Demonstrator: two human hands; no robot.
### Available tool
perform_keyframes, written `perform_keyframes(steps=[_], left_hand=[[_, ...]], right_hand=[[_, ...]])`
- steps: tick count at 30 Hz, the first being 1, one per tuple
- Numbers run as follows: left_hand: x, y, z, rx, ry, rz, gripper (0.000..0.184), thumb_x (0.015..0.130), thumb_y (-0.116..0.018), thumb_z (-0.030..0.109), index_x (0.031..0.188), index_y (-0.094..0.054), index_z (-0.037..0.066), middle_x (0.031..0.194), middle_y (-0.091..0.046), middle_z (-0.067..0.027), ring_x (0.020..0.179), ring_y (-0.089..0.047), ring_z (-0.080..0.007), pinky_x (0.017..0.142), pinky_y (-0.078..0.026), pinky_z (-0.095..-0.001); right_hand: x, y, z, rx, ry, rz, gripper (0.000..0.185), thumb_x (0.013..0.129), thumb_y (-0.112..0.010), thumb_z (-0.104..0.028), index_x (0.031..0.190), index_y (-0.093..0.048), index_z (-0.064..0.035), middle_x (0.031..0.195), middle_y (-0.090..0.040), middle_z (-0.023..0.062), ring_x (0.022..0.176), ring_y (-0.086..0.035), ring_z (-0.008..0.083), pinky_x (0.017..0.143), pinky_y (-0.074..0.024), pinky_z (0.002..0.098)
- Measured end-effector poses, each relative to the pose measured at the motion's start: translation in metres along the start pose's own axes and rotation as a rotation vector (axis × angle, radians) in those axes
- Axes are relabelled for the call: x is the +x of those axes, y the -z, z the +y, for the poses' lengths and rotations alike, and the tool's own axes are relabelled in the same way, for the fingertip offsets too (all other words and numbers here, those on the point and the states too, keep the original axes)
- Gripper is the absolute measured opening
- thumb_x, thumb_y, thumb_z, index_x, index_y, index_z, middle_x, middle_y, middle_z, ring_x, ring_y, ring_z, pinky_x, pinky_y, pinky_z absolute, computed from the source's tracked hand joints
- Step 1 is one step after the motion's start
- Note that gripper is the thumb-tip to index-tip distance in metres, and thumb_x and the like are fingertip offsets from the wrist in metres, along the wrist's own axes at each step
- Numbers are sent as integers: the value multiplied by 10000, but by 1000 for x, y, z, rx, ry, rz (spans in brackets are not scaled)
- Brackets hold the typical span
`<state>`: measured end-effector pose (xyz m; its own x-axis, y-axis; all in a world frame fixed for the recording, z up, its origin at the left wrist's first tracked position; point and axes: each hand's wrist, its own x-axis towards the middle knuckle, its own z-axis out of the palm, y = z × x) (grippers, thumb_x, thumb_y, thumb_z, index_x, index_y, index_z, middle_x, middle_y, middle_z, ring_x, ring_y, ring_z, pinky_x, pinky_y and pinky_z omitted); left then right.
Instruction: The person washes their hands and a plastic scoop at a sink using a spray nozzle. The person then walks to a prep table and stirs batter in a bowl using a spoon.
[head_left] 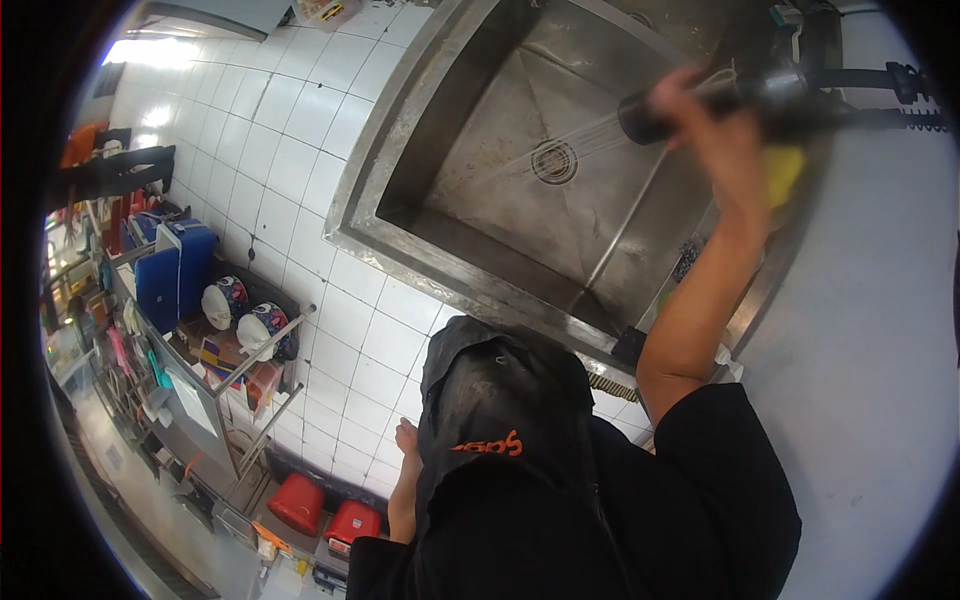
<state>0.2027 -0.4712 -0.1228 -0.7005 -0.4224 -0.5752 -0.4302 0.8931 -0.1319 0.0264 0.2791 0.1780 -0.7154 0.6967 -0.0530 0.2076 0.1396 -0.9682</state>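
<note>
The black apron (500,400) is nearest. Beyond, the steel sink (450,272) could splash over if the black sprayer (745,92), above its far right, tilts. The right hand (737,155), blurred, seems wrapped round it; slackening could drop it. Left hand (406,436): grip unclear.

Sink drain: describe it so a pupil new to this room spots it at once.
Find the large steel sink, then look down at its basin floor. The sink drain is the ringed metal circle there, where the water spray passes. Its round rim sets it apart from the flat steel around it.
</note>
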Motion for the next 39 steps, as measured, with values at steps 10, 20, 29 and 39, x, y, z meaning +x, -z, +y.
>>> perform_keyframes(steps=[10,20,29,39], left_hand=[[-1,-3,1,59,-26,17,671,974,-323,504,992,-630,-92,975,-644,-348,978,-602,-515,873,-462,-555],[-1,3,0,3,18,-16,667,981,-318,491,978,-631,-99,972,-643,-352,971,-606,-513,868,-464,-551],[-2,2,1,23,-7,-4,662,982,-319,488,993,-626,-99,982,-643,-350,976,-605,-513,869,-460,-554],[-1,2,2,-21,4,16,657,984,-319,494,965,-628,-86,950,-645,-348,956,-603,-518,853,-460,-561]], right_hand=[[1,-8,-5,65,-4,0,245,828,-751,-240,925,-684,-26,767,-647,40,609,-556,91,557,-436,233],[4,-5,-1,-9,13,44,274,834,-752,-274,921,-683,-24,749,-645,27,605,-557,88,559,-438,233],[6,-1,3,-51,15,38,263,831,-755,-268,922,-687,-31,763,-650,30,618,-563,89,559,-444,232],[0,-12,-8,109,-2,-2,260,821,-760,-257,941,-681,-40,761,-646,32,593,-557,91,544,-425,224]])
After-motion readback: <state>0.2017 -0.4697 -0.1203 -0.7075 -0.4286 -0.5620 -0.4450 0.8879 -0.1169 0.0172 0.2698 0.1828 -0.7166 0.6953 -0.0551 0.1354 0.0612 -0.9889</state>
